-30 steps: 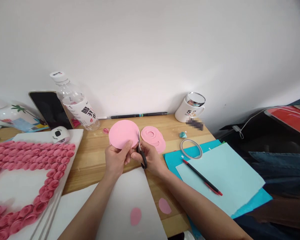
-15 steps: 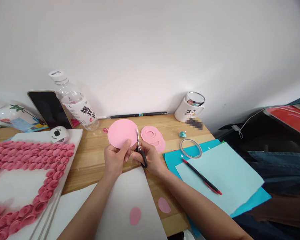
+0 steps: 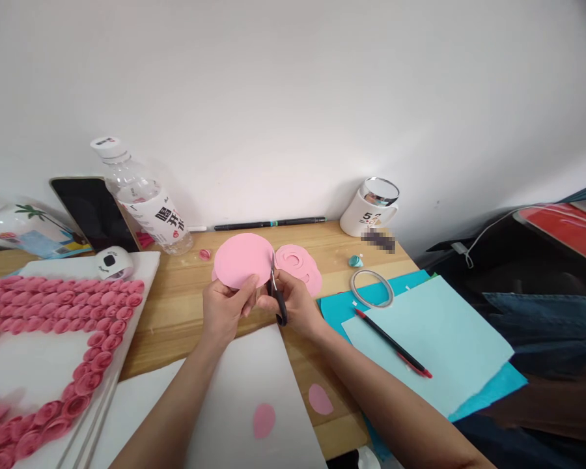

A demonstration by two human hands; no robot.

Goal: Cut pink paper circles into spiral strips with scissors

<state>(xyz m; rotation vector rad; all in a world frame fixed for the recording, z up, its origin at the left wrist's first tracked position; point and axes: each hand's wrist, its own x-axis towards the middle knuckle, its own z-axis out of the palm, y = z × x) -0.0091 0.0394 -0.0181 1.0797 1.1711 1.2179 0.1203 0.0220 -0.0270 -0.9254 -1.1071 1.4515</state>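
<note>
Left hand [image 3: 223, 307]: thumb and fingers pinching the near edge of the pink paper disc [image 3: 243, 259].
Paper disc: just beyond the left hand, above the wooden table [image 3: 168, 319].
Black-handled scissors [image 3: 282, 311]: blades at the disc's right edge; cutting seems in hand, and the next snip likely calls for turning the paper steadily.
Right hand [image 3: 295, 303]: fingers curled around the scissor handles.

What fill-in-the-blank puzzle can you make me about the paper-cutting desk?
1. The right hand holds scissors whose handles are coloured ____.
2. The left hand holds a round paper piece coloured ____.
3. The clear bottle has a cap that is mostly ____.
4. In the picture, the white mug stands to the ____ of the clear bottle.

Missing words: black; pink; white; right.
</note>
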